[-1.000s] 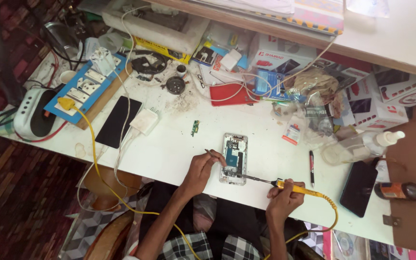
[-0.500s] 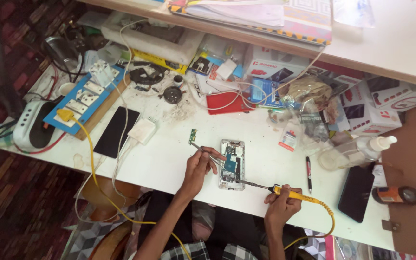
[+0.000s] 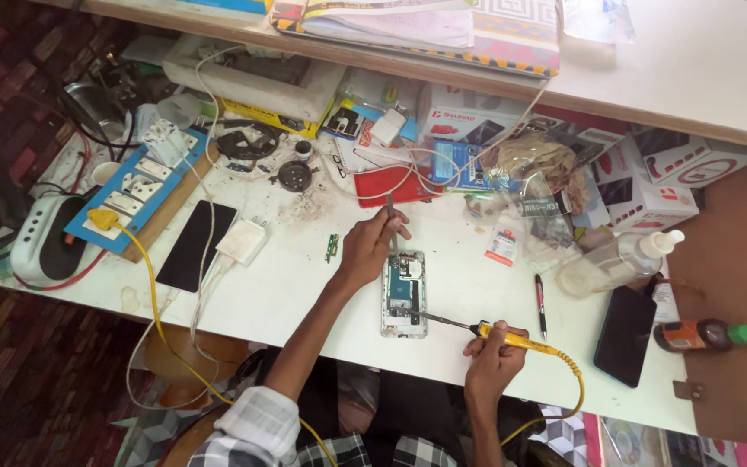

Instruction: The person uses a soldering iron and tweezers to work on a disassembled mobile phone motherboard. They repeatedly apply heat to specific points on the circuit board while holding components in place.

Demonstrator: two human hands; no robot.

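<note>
We see an opened phone (image 3: pixel 405 294) lying flat on the white table (image 3: pixel 304 285), just below centre of the frame, back cover off, board showing. Our left hand (image 3: pixel 372 245) sits just above and left of it, fingers pinched round thin tweezers (image 3: pixel 391 227) whose lower end meets the phone's top edge. Our right hand (image 3: pixel 494 359) is lower right of the phone, fist closed on a yellow soldering iron (image 3: pixel 486 332); its metal tip reaches left to the phone's lower right edge. So the phone lies between both hands. Yellow cable loops off to the right. A small green board piece (image 3: pixel 332 247) lies left of the left hand. A black pen (image 3: pixel 540 304) lies right of the phone. A dark phone (image 3: pixel 196 245) lies face-down at mid left, near a blue power strip (image 3: pixel 136 192).
</note>
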